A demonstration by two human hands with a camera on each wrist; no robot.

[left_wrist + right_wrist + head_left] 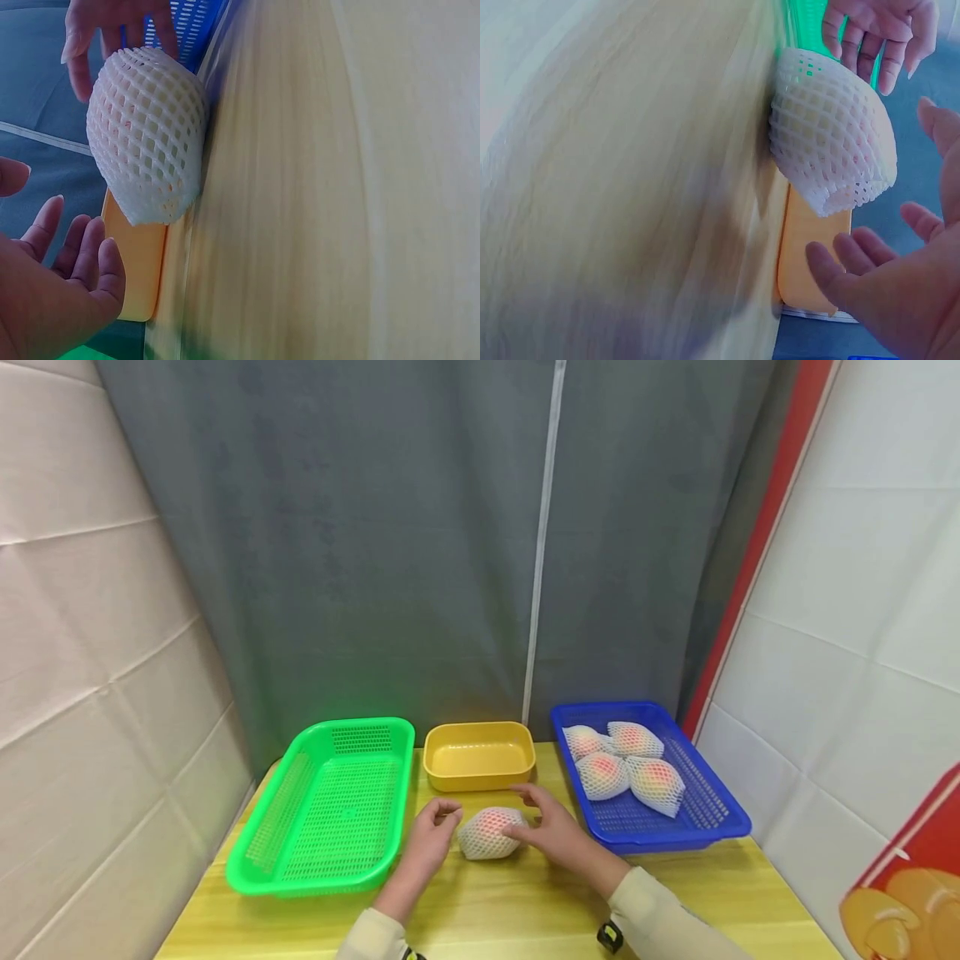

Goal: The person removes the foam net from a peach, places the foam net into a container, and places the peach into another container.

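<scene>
A round red and yellow fruit in a white foam net sits on the wooden table between the two hands. My left hand is just to its left, fingers loosely bent and holding nothing; the left wrist view shows a gap between those fingers and the net. On the other side, my right hand has its thumb and fingers spread around the fruit's right end. In the right wrist view, the right hand is apart from the net, palm turned toward it.
A green basket stands on the left of the table. Behind the fruit is a small yellow tray. The blue basket at the right holds several netted fruits. A grey curtain hangs at the back.
</scene>
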